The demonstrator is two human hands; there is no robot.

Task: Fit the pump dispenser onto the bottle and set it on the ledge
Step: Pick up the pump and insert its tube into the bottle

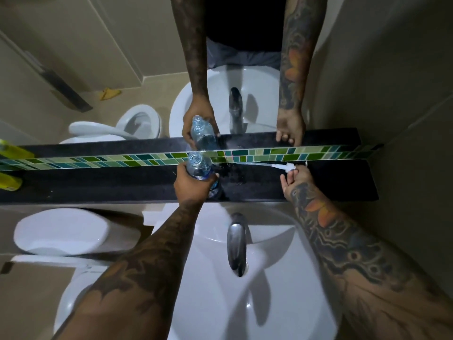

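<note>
A clear plastic bottle (199,166) with an open neck stands on the black ledge (98,185), and my left hand (192,184) is wrapped around its body. The white pump dispenser (287,166) lies on the ledge to the right, its thin tube (257,164) pointing left along the green tile strip. My right hand (293,179) has its fingertips on the pump head, fingers closing around it. Pump and bottle are well apart. A mirror above the ledge repeats both hands and the bottle.
A white sink (245,278) with a chrome tap (236,244) sits just below the ledge. A toilet cistern (63,233) is at the left. A yellow object (9,181) rests on the ledge's far left. Water drops (239,179) mark the ledge's middle.
</note>
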